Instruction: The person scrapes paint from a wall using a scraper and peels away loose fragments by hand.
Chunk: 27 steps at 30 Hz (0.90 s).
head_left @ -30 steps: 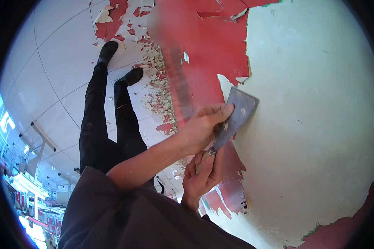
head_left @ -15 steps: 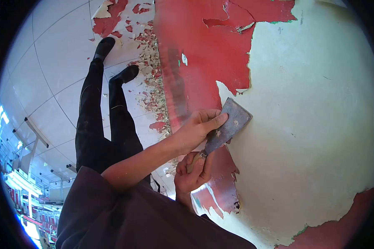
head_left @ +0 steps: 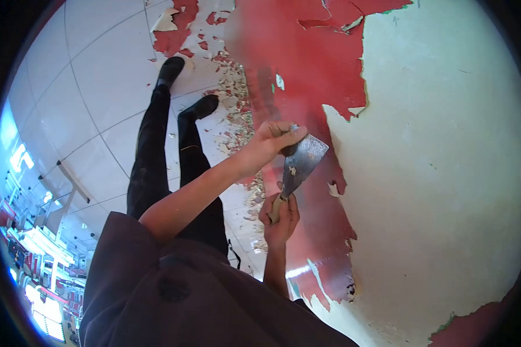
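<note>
A scraper with a broad, stained metal blade and a pale handle is held in both hands in front of the wall. My left hand pinches the far side of the blade between thumb and fingers. Below it, my right hand is closed around the handle, thumb along it. Behind the tool is the wall, with peeling red paint that ends in a ragged edge beside a bare, pale surface. I cannot make out whether the blade touches the wall.
Paint flakes and crumbs lie along the foot of the wall on the white tiled floor. A larger red peeled piece lies farther out. My legs stand near the debris. White-framed furniture is at far left.
The view has shifted, so floor and wall sit farther right. Relative to the wall, the scraper has moved left, off the bare patch's edge, and turned more upright. Both hands keep hold of it.
</note>
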Tool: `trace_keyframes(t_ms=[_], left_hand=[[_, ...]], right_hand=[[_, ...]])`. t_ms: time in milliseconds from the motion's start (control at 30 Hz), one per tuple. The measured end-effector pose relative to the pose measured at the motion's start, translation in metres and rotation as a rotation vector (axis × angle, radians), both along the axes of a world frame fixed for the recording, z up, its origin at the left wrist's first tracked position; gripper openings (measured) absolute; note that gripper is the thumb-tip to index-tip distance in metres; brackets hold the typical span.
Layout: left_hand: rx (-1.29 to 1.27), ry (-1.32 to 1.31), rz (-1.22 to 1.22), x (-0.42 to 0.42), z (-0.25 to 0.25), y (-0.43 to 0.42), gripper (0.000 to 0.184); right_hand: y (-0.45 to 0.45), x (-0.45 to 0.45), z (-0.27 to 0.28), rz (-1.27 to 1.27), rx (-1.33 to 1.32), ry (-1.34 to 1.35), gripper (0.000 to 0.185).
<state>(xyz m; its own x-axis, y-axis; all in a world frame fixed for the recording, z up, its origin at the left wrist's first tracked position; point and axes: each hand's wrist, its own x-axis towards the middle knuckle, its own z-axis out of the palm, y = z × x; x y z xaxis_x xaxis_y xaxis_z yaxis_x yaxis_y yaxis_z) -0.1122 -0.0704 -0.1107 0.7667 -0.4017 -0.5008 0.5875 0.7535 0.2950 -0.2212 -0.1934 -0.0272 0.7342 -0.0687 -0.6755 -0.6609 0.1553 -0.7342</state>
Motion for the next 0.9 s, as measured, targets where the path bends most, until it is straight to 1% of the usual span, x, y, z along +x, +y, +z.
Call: trace_keyframes(t_ms=[33,67,100,167,200,300,333,433,467,500,567,633,700,733,767,833,867,900], left_hand=[[0.018,0.001,-0.01,-0.004,-0.007,0.003,0.024],[-0.015,0.037,0.059,-0.008,-0.014,0.006,0.024],[-0.05,0.072,0.13,-0.008,-0.016,0.013,0.023],[0.021,0.063,0.13,-0.006,-0.018,0.026,0.023],[0.074,0.052,0.138,-0.003,-0.016,0.032,0.022],[0.157,0.02,0.08,-0.002,-0.005,0.045,0.023],[0.188,-0.065,0.025,-0.004,-0.007,0.047,0.02],[0.197,-0.084,-0.019,-0.013,-0.026,0.049,0.022],[0.177,0.054,-0.016,-0.015,-0.03,0.048,0.023],[0.184,0.049,-0.029,-0.013,-0.029,0.048,0.023],[0.186,0.267,0.11,-0.009,-0.027,0.049,0.024],[0.215,0.222,0.088,-0.013,-0.031,0.055,0.024],[0.921,-0.389,-0.043,-0.017,-0.033,0.063,0.035],[1.48,-0.455,-0.242,-0.024,-0.027,0.068,0.038],[1.481,-0.47,-0.252,-0.023,-0.025,0.078,0.038],[1.606,-0.747,-0.365,-0.019,-0.017,0.106,0.03],[1.27,-0.626,-0.66,-0.011,-0.011,0.123,0.022],[1.269,-0.634,-0.666,-0.013,-0.015,0.128,0.022]], right_hand=[[-0.001,-0.001,-0.001,0.041,0.017,0.033,0.043],[0.0,-0.001,-0.002,0.072,-0.026,0.042,0.041],[0.0,-0.001,-0.004,0.063,-0.009,0.043,0.041],[0.001,-0.001,-0.007,0.171,-0.016,0.059,0.041],[0.003,-0.002,-0.009,0.169,0.002,0.061,0.041],[0.009,-0.001,-0.011,0.128,0.099,0.088,0.037],[0.01,0.0,-0.013,0.127,0.107,0.085,0.037],[0.018,0.001,-0.017,0.146,0.089,0.075,0.032],[0.021,0.001,-0.019,0.128,0.05,0.061,0.032],[0.025,0.001,-0.019,0.109,0.01,0.048,0.031],[0.033,0.001,-0.021,0.083,0.015,0.036,0.032],[0.041,0.0,-0.022,0.058,0.012,0.026,0.032],[0.053,-0.004,-0.026,0.021,0.021,0.025,0.034],[0.062,-0.004,-0.024,0.015,0.016,0.018,0.035],[0.07,-0.004,-0.022,0.011,0.009,0.009,0.037],[0.085,-0.009,-0.018,-0.032,0.02,-0.031,0.038],[0.093,-0.012,-0.017,-0.059,0.025,-0.063,0.038],[0.099,-0.015,-0.016,-0.067,0.025,-0.066,0.038]])
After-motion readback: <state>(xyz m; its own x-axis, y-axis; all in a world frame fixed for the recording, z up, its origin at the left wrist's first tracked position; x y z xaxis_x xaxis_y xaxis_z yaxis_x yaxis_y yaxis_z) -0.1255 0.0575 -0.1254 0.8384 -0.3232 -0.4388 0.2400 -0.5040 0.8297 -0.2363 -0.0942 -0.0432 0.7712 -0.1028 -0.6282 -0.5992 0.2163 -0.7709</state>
